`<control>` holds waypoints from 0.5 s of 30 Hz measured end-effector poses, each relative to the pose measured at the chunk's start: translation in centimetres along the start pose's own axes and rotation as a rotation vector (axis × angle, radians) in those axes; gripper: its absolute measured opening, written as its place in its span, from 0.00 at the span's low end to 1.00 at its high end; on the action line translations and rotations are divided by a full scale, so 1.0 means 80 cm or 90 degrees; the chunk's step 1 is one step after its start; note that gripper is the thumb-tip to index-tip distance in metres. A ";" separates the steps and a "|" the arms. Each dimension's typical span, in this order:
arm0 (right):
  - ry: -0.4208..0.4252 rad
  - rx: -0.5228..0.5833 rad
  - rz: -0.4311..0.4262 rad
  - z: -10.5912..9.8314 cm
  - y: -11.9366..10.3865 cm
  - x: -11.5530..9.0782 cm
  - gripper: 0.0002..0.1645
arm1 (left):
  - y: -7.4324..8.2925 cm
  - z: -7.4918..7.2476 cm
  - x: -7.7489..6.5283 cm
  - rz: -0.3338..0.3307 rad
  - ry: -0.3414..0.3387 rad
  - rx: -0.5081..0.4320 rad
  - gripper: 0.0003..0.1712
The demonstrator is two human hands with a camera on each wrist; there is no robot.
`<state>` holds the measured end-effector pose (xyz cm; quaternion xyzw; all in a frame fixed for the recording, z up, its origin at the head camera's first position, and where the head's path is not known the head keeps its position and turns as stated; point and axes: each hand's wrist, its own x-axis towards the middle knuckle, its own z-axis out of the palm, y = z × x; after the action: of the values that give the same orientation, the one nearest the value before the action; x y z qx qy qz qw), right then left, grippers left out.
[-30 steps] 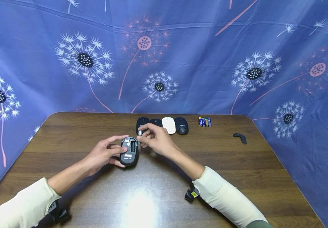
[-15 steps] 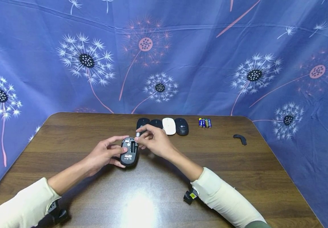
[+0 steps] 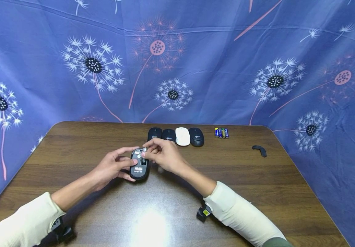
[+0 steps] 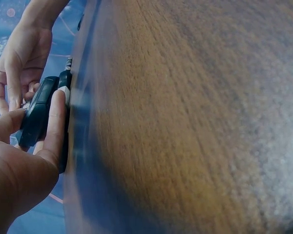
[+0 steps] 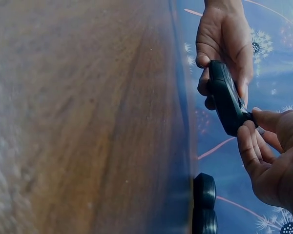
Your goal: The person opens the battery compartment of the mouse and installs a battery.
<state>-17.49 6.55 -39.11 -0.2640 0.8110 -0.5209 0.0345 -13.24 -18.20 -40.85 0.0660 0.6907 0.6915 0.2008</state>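
Observation:
My left hand [image 3: 112, 166] grips a black computer mouse [image 3: 138, 174] by its sides, underside up, with the thumb lying on its base. The base shows an uncovered battery slot and a pale label. With thumb and forefinger, my right hand [image 3: 166, 154] pinches a silver battery [image 3: 144, 158] that lies over the slot, its lower end in the recess. Whether it is fully seated cannot be told. In the right wrist view the mouse [image 5: 227, 102] is seen edge-on between both hands, and the battery is mostly hidden by fingers.
At the table's back edge, two black mice, a white mouse [image 3: 182, 136] and another black mouse [image 3: 197, 137] stand in a row. Several batteries [image 3: 221, 133] lie to their right. A curved black cover [image 3: 260, 150] rests farther right on the wooden table [image 3: 233, 164].
My right hand has moved left and slightly down, bringing the battery from beside the mouse onto its open slot. The left hand and the mouse have stayed in place.

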 end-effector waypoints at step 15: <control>0.014 -0.082 -0.013 0.003 0.006 -0.003 0.11 | 0.000 0.000 0.000 0.002 0.003 0.003 0.40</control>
<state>-17.36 6.59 -39.69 -0.2682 0.8404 -0.4709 0.0031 -13.19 -18.19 -40.82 0.0658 0.6926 0.6904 0.1984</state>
